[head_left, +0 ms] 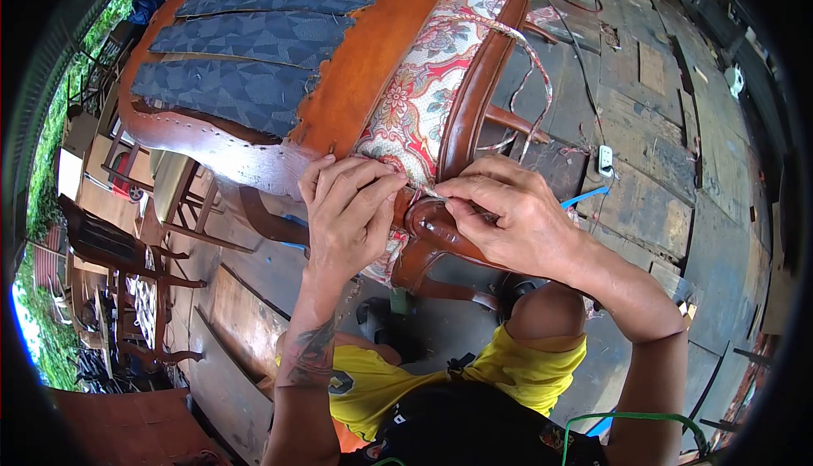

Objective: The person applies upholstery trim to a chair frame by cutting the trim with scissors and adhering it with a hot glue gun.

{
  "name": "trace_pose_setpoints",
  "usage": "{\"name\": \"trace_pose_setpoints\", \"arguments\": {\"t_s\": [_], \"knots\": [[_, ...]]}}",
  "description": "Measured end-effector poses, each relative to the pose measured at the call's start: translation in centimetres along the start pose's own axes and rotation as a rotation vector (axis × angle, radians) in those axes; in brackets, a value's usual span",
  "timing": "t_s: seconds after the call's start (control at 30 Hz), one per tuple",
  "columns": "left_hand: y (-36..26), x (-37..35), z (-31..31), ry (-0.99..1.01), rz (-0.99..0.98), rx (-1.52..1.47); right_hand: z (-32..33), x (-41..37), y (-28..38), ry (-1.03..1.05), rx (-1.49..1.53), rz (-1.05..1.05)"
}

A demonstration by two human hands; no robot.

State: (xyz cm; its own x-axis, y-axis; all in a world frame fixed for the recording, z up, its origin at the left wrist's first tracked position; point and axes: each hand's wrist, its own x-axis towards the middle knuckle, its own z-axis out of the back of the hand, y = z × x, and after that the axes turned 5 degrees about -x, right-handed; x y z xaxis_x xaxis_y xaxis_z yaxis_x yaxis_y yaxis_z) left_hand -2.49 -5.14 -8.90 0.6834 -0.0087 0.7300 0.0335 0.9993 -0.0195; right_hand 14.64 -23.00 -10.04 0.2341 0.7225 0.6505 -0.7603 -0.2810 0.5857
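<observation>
A wooden sofa or chair lies tipped in front of me, its frame (381, 51) reddish brown and its upholstery (411, 97) a floral fabric. My left hand (351, 208) is closed at the upholstery's lower corner, its fingertips pinching a short stretch of patterned piping cord (428, 192). From the other side, my right hand (517, 216) pinches the same stretch between thumb and forefinger, just above the carved wooden arm end (436, 222). More patterned cord (542, 76) hangs in a loose loop beside the frame. The fingers partly hide the cord.
Blue fabric strips (246, 38) cross the seat frame's far side. A white power socket (605, 159) with a black cable sits on the plank floor (639, 182). At left stand wooden chairs (127, 271). A green cord (627, 416) crosses near my right arm.
</observation>
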Motion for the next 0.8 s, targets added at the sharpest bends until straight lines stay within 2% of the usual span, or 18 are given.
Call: {"name": "trace_pose_setpoints", "arguments": {"t_s": [0.17,0.8], "knots": [[0.10,-0.13,-0.14,-0.014,0.004,-0.015,0.34,0.22,0.37,0.008,-0.015,0.060],[0.12,-0.21,-0.13,-0.001,0.017,-0.016,0.41,0.27,0.16,0.006,-0.028,0.017]]}}
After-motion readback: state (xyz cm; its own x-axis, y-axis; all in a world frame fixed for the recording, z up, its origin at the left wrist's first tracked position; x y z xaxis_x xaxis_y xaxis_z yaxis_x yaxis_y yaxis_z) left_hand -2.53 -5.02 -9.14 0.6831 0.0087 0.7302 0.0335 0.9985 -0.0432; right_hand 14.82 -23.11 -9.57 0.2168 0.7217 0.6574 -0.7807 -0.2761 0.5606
